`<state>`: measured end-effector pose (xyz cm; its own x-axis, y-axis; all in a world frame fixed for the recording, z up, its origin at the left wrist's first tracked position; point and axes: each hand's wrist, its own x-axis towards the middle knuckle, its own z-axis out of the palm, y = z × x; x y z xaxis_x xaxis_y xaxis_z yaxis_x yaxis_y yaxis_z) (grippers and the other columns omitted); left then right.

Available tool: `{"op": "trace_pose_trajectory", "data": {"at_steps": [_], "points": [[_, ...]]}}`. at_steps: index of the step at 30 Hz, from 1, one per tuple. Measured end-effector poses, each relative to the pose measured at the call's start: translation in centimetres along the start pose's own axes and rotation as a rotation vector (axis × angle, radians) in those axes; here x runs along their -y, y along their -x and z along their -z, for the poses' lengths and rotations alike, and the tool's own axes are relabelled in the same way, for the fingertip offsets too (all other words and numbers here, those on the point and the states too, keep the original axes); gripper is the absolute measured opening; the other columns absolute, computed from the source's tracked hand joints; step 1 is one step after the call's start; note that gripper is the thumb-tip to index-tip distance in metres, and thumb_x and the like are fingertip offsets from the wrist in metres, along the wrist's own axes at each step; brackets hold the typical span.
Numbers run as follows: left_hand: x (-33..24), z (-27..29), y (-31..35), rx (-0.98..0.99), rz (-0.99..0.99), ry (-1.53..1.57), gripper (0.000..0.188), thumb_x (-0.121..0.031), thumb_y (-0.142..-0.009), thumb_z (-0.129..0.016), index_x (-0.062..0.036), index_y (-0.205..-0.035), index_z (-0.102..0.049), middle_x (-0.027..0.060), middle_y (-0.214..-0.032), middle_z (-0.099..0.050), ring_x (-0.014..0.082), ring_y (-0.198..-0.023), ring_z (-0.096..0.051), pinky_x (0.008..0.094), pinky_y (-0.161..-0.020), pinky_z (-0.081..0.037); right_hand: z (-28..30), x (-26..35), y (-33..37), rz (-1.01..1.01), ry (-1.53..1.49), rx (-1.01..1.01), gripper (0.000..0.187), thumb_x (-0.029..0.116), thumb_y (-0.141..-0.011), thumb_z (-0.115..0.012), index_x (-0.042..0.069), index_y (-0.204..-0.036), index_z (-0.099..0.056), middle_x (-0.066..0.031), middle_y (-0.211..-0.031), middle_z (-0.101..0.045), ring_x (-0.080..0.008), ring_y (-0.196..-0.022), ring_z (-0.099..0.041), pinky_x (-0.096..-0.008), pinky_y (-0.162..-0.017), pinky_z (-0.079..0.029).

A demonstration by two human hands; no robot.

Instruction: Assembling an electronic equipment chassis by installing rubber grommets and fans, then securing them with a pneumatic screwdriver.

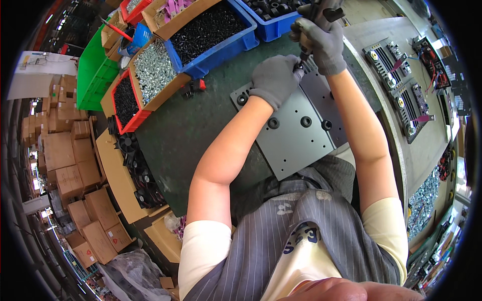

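Dark green tabletop [165, 145], head view: the gloved right hand [324, 45] clamps a driver [320, 11] over a grey panel [293, 140], its long side stretching bodyward to the near edge; the left hand [275, 78], closer, seemingly pinches the bit [301, 64].

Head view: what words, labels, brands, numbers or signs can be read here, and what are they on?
Shirt: large dark blue letters by the vest; I won't copy them out.
Cardboard boxes: small printed marks, some red, too small to read.
Metal plate and power driver: no lettering that I can make out.
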<state>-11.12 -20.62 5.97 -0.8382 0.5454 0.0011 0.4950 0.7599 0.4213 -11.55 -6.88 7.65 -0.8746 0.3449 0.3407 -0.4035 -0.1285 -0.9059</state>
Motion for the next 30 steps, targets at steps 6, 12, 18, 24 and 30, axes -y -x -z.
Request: {"op": "trace_pose_trajectory", "data": {"at_steps": [6, 12, 18, 24, 30], "points": [[2.0, -0.8, 0.4, -0.122, 0.003, 0.337, 0.027, -0.027, -0.085, -0.058, -0.01, -0.105, -0.063, 0.0087, -0.089, -0.064, 0.023, -0.079, -0.062, 0.0355, -0.066, -0.05, -0.8, -0.8, -0.3, -0.078, 0.041, 0.15, 0.033, 0.015, -0.078, -0.062, -0.005, -0.103, -0.055, -0.0132, -0.082, -0.06, -0.0211, -0.073, -0.061, -0.0323, -0.066, -0.052], [4.9, 2.2, 6.9, 0.123, 0.446, 1.758, 0.032, -0.015, -0.092, -0.045, 0.0018, -0.119, -0.051, 0.0023, -0.083, -0.054, 0.0071, -0.061, -0.045, 0.0171, -0.045, -0.036, -1.1, -0.2, -0.1, -0.057, -0.117, 0.083, 0.029, 0.011, -0.072, -0.067, 0.003, -0.096, -0.052, -0.0034, -0.07, -0.056, -0.0129, -0.054, -0.053, -0.0256, -0.05, -0.045], [4.4, 2.1, 12.9, 0.074, 0.503, 1.808, 0.035, -0.023, -0.096, -0.046, 0.0037, -0.118, -0.05, -0.0014, -0.074, -0.045, 0.0038, -0.056, -0.038, 0.0144, -0.041, -0.027, -0.8, 1.2, -0.2, -0.098, -0.123, 0.205, 0.035, 0.007, -0.072, -0.068, 0.002, -0.103, -0.052, -0.0052, -0.073, -0.057, -0.014, -0.055, -0.056, -0.026, -0.051, -0.047], [3.0, 2.1, 14.8, -0.059, 0.481, 1.705, 0.028, -0.023, -0.096, -0.051, -0.001, -0.109, -0.062, -0.0048, -0.066, -0.044, 0.0017, -0.054, -0.04, 0.0146, -0.041, -0.029, -1.9, 4.5, 3.0, -0.006, -0.333, -0.052, 0.038, 0.012, -0.074, -0.064, 0.0, -0.107, -0.05, -0.0084, -0.075, -0.057, -0.0182, -0.059, -0.059, -0.0295, -0.055, -0.051], [1.1, 1.0, 14.9, 0.12, 0.472, 2.069, 0.029, -0.019, -0.096, -0.049, 0.0006, -0.117, -0.056, 0.0041, -0.081, -0.054, 0.0038, -0.057, -0.048, 0.0162, -0.042, -0.035, -0.8, 6.7, 8.4, 0.143, -0.669, 0.35, 0.057, 0.031, -0.075, -0.055, 0.001, -0.121, -0.042, -0.0087, -0.089, -0.052, -0.0185, -0.073, -0.048, -0.0329, -0.07, -0.035]]}}
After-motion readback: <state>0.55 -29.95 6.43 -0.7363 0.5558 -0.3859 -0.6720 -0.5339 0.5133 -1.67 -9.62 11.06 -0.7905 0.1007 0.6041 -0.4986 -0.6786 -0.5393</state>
